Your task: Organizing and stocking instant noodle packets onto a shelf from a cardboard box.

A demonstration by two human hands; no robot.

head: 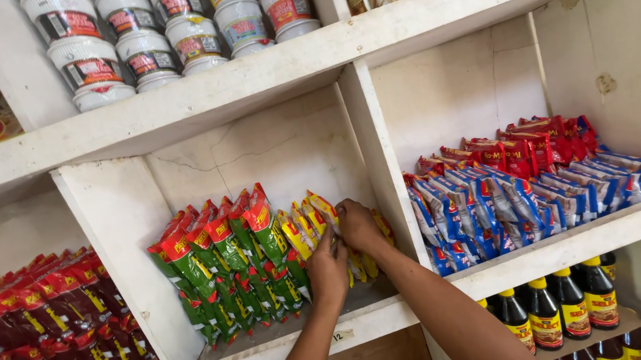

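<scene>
Both my hands are in the middle cubby: left hand (329, 268) flat against the yellow packets (311, 226), right hand (357, 225) pinching their tops. They lean near the shelf's front edge (343, 325), so a nudge could topple the green packets (223, 258).

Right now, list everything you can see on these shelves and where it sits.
Green packets: many, green and red, middle cubby, left part.
Yellow packets: several, yellow, middle cubby beside the green ones.
Blue packets: many, blue and red, right cubby.
Red packets: several, behind the blue.
Cups: many, white, top shelf.
Dark red packets: many, lower left.
Bottles: several, dark, yellow caps, lower right.
Left hand: on yellow packets.
Right hand: fingers on yellow packets.
</scene>
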